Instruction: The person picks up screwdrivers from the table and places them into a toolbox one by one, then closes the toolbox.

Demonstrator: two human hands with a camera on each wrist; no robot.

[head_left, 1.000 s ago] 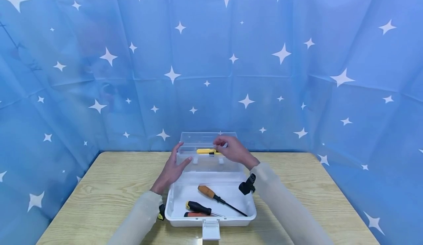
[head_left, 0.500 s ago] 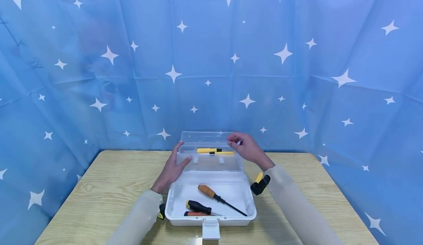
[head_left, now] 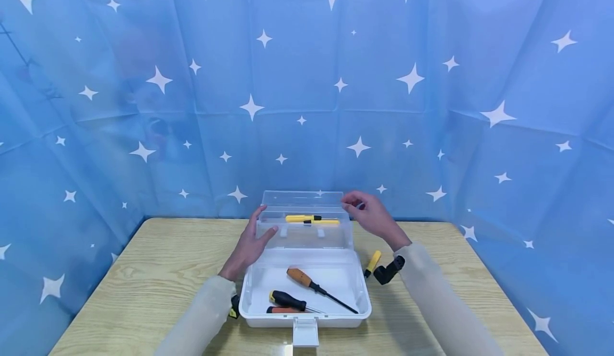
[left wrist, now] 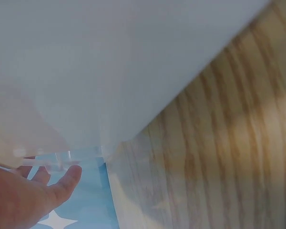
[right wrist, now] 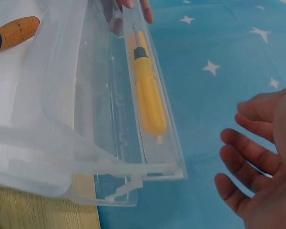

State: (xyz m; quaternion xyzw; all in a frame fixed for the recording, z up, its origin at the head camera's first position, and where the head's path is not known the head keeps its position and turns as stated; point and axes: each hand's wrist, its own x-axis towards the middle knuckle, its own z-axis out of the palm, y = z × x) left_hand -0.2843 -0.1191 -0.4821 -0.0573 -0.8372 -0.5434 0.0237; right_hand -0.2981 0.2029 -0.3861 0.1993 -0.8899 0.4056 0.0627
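Note:
A white toolbox (head_left: pixel 268 322) stands with its clear lid (head_left: pixel 302 239) raised. My left hand (head_left: pixel 247 244) holds the lid's left edge, thumb on the near side and fingers behind. Two yellow-handled screwdrivers, one (head_left: pixel 298 219) left of the other (head_left: pixel 330 221), lie in the lid's narrow compartment. Beyond the lid's right side my right hand (head_left: pixel 374 218) hovers; the right wrist view shows its fingers (right wrist: pixel 250 148) loosely bent, holding nothing. Inside the box are an orange-handled screwdriver (head_left: pixel 299 277), a black-handled one (head_left: pixel 288 300) and a red-handled tool (head_left: pixel 282 310), partly hidden by the front wall.
Right of the box, a yellow-handled tool (head_left: pixel 374 261) with a black end lies on the wooden table (head_left: pixel 455 270). The front latch (head_left: pixel 305 334) hangs over the box's near side. A blue star-patterned curtain (head_left: pixel 297 79) closes off the back and sides.
My right hand has let go of a yellow-handled screwdriver in the lid compartment and moved right, off the lid. The yellow-handled tool on the table has come into view. My left hand stays put.

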